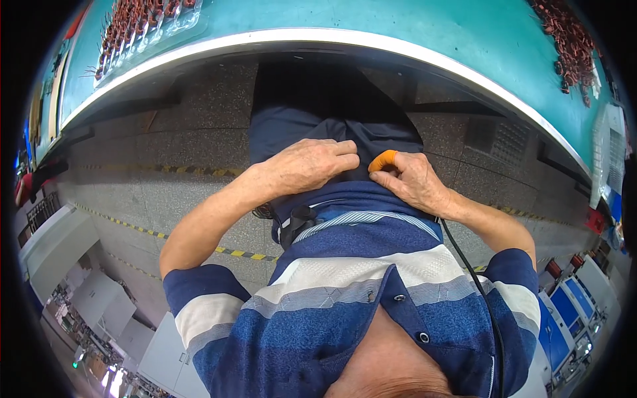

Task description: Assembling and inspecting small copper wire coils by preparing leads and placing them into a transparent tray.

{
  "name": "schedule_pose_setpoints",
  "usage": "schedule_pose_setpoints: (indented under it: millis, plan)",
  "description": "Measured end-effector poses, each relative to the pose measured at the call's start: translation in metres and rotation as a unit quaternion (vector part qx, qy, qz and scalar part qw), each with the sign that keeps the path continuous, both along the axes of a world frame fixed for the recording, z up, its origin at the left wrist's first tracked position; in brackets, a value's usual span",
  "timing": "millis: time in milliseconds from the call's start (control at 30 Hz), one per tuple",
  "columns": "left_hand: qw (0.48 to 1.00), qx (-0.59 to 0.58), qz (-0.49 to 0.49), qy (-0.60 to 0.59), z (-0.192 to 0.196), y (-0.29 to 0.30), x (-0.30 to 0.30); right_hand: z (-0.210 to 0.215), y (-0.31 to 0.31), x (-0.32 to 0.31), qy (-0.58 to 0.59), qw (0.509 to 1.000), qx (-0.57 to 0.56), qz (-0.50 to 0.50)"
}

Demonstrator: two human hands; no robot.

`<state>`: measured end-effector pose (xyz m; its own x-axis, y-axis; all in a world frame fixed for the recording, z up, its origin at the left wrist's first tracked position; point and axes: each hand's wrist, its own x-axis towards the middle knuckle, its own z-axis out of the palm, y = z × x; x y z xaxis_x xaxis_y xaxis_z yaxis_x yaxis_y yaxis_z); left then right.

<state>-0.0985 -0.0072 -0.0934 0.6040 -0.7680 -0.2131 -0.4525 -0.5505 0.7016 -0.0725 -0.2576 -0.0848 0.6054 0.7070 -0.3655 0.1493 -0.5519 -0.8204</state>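
Note:
Both my hands are over my lap, above the dark trousers (332, 106) and close to the hem of the striped blue shirt (391, 240). My left hand (317, 162) is closed, its fingers curled inward, and whatever may be between them is hidden. A small gap separates it from my right hand (410, 180), which wears an orange finger cot (383, 160) on its index finger. That finger bends toward the thumb in a pinch. Anything held there is too small or hidden to make out.
Ahead runs a teal-topped workbench (292, 14) with a pale edge. At its left, a clear tray (156, 33) holds rows of reddish wired coils; more coils (569, 50) are heaped at the right. A black cable (474, 275) hangs along my right side. Striped tape (249, 255) marks the floor.

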Motion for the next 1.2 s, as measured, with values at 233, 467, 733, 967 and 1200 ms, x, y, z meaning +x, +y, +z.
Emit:
schedule_pose_setpoints:
  millis: [233, 467, 733, 967, 1200]
  plan:
    - [0.981, -0.115, 0.103, -0.12, -0.003, 0.004, -0.02, 0.001, 0.006, 0.003, 0.07, 0.997, 0.012, -0.024]
    - [0.952, -0.15, 0.134, -0.231, -0.013, 0.005, -0.034, -0.003, 0.013, 0.001, 0.073, 0.996, 0.027, -0.032]
    - [0.952, -0.147, 0.183, -0.197, -0.014, 0.001, -0.037, -0.001, 0.015, -0.002, -0.024, 0.997, 0.049, 0.058]
    - [0.948, -0.161, 0.245, -0.124, -0.011, -0.005, -0.031, 0.013, 0.022, 0.002, -0.039, 0.993, -0.001, 0.112]
    - [0.943, -0.166, 0.272, -0.096, -0.011, -0.009, -0.033, -0.01, 0.027, 0.005, -0.036, 0.988, 0.062, 0.137]
